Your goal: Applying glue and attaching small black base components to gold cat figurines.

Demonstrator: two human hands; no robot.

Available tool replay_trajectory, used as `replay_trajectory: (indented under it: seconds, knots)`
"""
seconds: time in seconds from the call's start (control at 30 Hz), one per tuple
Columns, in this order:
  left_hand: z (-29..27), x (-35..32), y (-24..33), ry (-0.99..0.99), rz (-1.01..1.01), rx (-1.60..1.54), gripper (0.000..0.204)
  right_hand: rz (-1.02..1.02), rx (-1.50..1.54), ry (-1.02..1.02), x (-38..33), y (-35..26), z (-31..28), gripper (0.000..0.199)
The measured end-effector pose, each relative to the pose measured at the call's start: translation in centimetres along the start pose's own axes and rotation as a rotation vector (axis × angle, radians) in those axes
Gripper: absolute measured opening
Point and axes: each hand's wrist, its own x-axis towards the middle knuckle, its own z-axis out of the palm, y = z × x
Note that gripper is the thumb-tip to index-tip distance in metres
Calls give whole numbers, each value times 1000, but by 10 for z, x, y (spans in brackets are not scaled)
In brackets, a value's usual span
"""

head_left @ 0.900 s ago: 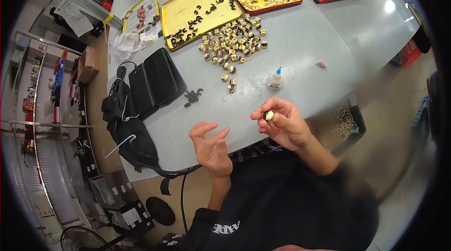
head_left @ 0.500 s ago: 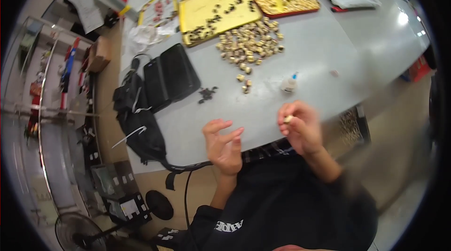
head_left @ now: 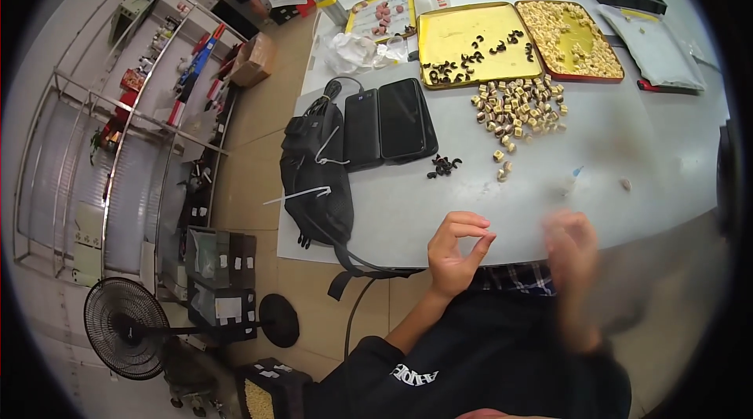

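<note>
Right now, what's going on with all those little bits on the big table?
A person's bare left hand curls its thumb toward its fingers near the edge of the smooth grey table; the right hand is blurred. I can't tell if either holds anything. Beyond them lie a small heap of black curved pieces and a pile of little cream-and-brown blocks near a yellow rectangular tray.

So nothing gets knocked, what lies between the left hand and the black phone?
The head view shows a small pile of black curved pieces there.
</note>
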Motion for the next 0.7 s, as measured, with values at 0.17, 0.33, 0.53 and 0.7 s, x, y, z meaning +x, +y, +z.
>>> replay_trajectory:
  seconds: [0.17,0.33,0.53,0.7]
  knots:
    - [1,-2,0,19,-75,-116,22,-96,-72,-18,2,-1,0,19]
    - [-1,-3,0,15,-83,-87,28,-73,-74,-5,2,-1,3,18]
    - [0,-2,-2,29,-79,-123,31,-80,-131,-12,1,-2,4,16]
    - [-2,-1,-1,-6,-73,-13,33,-106,-201,-4,1,-4,4,15]
